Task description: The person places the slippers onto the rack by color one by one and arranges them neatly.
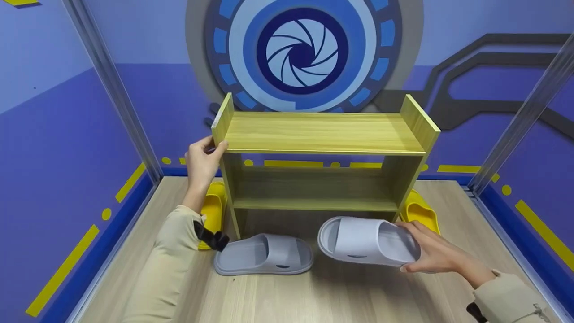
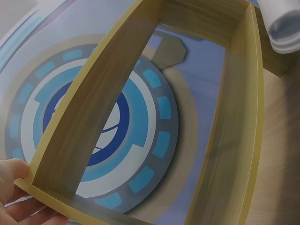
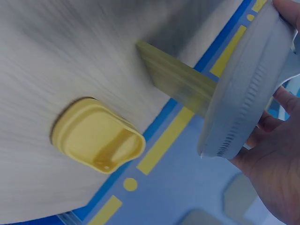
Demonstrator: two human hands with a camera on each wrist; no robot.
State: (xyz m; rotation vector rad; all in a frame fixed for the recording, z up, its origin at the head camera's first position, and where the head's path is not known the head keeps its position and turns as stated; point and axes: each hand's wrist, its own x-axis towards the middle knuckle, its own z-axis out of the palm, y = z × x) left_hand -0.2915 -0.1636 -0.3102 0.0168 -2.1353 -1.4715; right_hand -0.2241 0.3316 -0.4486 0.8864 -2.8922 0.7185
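A small two-tier wooden shoe rack [image 1: 323, 132] stands upright before me. My left hand [image 1: 202, 163] grips its left side panel near the upper board, thumb in front; the left wrist view shows the same grip at the corner. By its heel end, my right hand [image 1: 437, 251] holds a light grey slide slipper [image 1: 358, 237], raised off the floor in front of the rack's right half, toe pointing left. In the right wrist view the slipper's sole edge [image 3: 243, 89] shows, with fingers around it. A matching grey slipper [image 1: 289, 253] lies on the floor at the rack's front left, toe rightward.
One yellow shoe [image 1: 215, 211] lies beside the rack's left side, partly behind my left wrist. Another yellow shoe [image 1: 419, 213] is at its right side, partly hidden by my right hand. Purple-blue walls with metal corner posts [image 1: 112, 89] enclose the wood-look floor [image 1: 269, 296].
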